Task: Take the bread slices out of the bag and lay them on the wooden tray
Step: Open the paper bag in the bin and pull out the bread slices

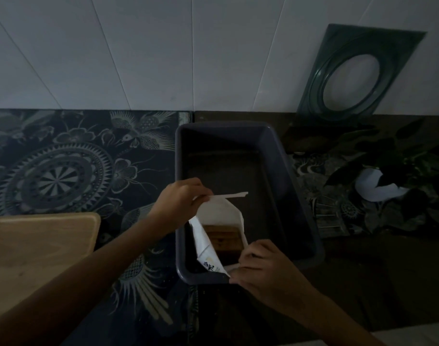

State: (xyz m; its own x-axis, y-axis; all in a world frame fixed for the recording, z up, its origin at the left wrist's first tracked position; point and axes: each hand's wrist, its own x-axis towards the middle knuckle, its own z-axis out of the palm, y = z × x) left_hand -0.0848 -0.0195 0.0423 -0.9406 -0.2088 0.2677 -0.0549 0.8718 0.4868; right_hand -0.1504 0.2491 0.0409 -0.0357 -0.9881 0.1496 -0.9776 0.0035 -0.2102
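Note:
A white paper bag [217, 216] stands with its mouth spread open inside a dark rectangular tub [283, 166]. Brown bread slices [222, 237] show inside the bag. My left hand [181, 199] pinches the far rim of the bag's mouth. My right hand [260, 264] grips the near rim, pulling the opening apart. The light wooden tray [38, 245] lies bare at the lower left, well apart from the bag.
The counter carries a dark patterned cloth [63, 171]. A green frame with an oval hole [355, 73] leans on the tiled wall at the back right. A leafy plant with a white pot [378, 186] sits at the right.

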